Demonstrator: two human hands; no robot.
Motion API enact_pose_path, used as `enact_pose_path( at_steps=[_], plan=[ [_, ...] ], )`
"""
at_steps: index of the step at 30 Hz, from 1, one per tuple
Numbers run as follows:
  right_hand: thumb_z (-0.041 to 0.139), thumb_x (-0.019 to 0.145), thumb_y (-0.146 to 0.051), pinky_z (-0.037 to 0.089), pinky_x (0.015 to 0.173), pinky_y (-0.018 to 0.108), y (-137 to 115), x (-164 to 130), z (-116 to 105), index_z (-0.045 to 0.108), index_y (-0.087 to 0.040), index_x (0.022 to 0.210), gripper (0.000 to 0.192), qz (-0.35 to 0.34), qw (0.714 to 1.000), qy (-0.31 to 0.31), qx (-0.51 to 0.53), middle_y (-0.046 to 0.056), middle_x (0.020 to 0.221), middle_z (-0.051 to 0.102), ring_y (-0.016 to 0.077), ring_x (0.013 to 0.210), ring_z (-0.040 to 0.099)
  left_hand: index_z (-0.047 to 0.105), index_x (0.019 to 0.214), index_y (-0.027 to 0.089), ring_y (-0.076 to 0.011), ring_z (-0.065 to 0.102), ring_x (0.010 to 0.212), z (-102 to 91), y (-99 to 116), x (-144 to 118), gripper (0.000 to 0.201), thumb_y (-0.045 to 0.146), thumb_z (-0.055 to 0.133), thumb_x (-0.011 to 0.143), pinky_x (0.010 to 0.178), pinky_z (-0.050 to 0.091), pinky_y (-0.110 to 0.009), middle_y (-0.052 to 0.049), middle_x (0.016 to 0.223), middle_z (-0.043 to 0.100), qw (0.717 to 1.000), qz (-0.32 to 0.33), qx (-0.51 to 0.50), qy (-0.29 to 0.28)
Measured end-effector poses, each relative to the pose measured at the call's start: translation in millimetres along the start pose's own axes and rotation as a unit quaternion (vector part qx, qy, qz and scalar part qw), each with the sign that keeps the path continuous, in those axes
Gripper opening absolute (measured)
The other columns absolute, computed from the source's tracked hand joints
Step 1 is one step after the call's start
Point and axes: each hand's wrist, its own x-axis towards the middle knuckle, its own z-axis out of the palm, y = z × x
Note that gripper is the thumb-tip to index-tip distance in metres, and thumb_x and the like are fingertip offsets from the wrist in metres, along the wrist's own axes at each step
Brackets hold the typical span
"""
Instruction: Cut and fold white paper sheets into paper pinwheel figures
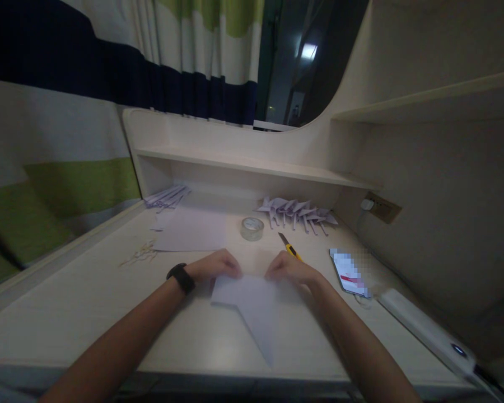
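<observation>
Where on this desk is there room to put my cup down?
Bare desk lies left of the left hand, below the paper scraps. It is crowded around the folded paper, tape roll, utility knife, phone and paper cranes.

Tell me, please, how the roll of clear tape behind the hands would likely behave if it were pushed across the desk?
The roll of tape lies flat on its side, so it would probably slide, not roll. It looks small and hollow, so likely light. The desk looks smooth and glossy, so little should resist it.
</observation>
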Motion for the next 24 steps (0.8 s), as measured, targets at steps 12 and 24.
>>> enact_pose_path(
  at_steps=[12, 24],
  plan=[
    [0.069, 0.069, -0.041, 0.046, 0.060, 0.024, 7.9, 7.4, 3.8, 0.072, -0.010, 0.085, 0.035, -0.069, 0.995, 0.067, -0.011, 0.007, 0.077, 0.070, 0.0138, 0.064, 0.060, 0.067, 0.066, 0.010, -0.0119, 0.047, 0.056, -1.0, -0.6, -0.8, 0.031, 0.040, 0.064, 0.073, 0.052, 0.033, -0.022, -0.002, 0.059, 0.060, 0.999, 0.027, 0.012, 0.022],
    [0.072, 0.065, -0.035, 0.040, 0.051, 0.022, 7.8, 11.7, 19.7, 0.073, -0.011, 0.068, 0.024, -0.068, 0.989, 0.128, -0.039, 0.005, 0.063, 0.068, 0.0119, 0.053, 0.054, 0.054, 0.052, 0.011, -0.0064, 0.030, 0.042, 6.7, 2.7, -3.5, 0.032, 0.034, 0.061, 0.075, 0.042, 0.020, -0.022, 0.005, 0.044, 0.037, 0.999, 0.020, 0.033, -0.017]
  ],
)
